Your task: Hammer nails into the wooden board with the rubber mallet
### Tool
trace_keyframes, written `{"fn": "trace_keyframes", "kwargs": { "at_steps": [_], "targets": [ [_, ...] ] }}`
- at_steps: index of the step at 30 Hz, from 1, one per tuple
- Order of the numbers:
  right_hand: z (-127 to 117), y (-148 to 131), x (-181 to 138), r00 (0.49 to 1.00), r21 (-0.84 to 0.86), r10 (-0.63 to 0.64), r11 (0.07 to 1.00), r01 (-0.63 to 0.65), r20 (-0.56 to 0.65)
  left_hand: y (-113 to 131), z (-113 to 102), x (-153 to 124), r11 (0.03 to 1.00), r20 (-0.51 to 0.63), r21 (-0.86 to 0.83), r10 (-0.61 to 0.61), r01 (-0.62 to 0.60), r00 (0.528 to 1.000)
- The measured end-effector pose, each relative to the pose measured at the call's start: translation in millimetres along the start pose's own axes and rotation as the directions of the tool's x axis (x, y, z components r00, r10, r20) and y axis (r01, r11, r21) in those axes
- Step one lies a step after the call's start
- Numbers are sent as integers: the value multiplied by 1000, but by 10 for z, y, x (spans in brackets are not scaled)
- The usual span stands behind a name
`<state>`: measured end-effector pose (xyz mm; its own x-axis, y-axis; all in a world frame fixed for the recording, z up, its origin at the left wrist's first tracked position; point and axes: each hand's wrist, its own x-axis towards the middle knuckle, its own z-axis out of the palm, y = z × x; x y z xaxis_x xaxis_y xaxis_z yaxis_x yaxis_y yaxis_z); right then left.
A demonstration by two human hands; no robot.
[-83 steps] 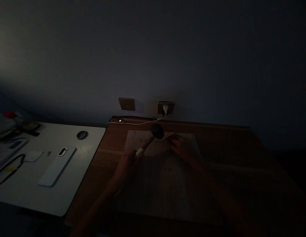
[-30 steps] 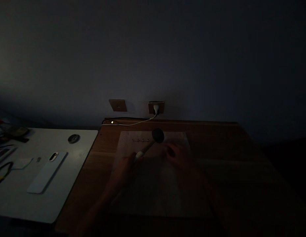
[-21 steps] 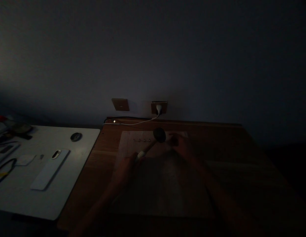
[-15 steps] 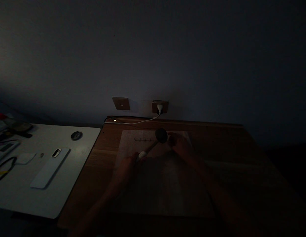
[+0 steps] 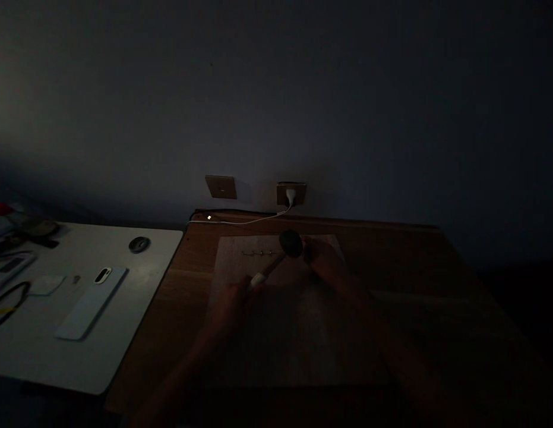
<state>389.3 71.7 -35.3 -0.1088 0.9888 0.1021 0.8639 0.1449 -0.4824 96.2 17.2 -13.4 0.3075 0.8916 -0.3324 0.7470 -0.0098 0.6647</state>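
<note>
In dim light, my left hand (image 5: pixel 234 300) is wrapped round the pale handle of a mallet (image 5: pixel 290 244). Its dark, rounded head points up and to the right. My right hand (image 5: pixel 318 255) is closed just right of the head, fingers pinched together. What those fingers hold, if anything, is too dark and small to name. Both hands are over a pale rectangular board (image 5: pixel 276 333). Left of the mallet head, a row of several small metal pieces (image 5: pixel 261 253), perhaps nails, shows on the board's far part.
The board rests on a wooden table (image 5: pixel 419 267) against the wall. A white cable (image 5: pixel 253 221) runs along its back edge to a plug in a wall socket (image 5: pixel 283 193). On the white table (image 5: pixel 111 333) at left are a phone (image 5: pixel 91 309) and a roll of tape (image 5: pixel 139 244).
Both hands and the mallet stay in nearly the same place. The mallet head has tilted slightly and shifted a little left, and the view has moved a touch.
</note>
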Motion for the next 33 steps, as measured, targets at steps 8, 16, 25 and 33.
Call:
{"fn": "trace_keyframes", "kwargs": {
  "at_steps": [8, 16, 25, 33],
  "targets": [
    [30, 46, -78, 998, 28, 60, 998, -60, -31, 16, -38, 49, 999, -28, 32, 7, -6, 1000],
    [44, 129, -195, 989, 154, 96, 985, -77, -117, 75, -97, 53, 996, 26, 82, -20, 18, 999],
    [113, 117, -200, 977, 159, 136, 981, -109, -167, 211, -115, 68, 992, 38, 129, 3, -8, 999],
    [50, 175, -311, 955, 181, 195, 971, -156, -223, 324, -39, 246, 968, 51, 220, 114, -122, 992]
  ]
}}
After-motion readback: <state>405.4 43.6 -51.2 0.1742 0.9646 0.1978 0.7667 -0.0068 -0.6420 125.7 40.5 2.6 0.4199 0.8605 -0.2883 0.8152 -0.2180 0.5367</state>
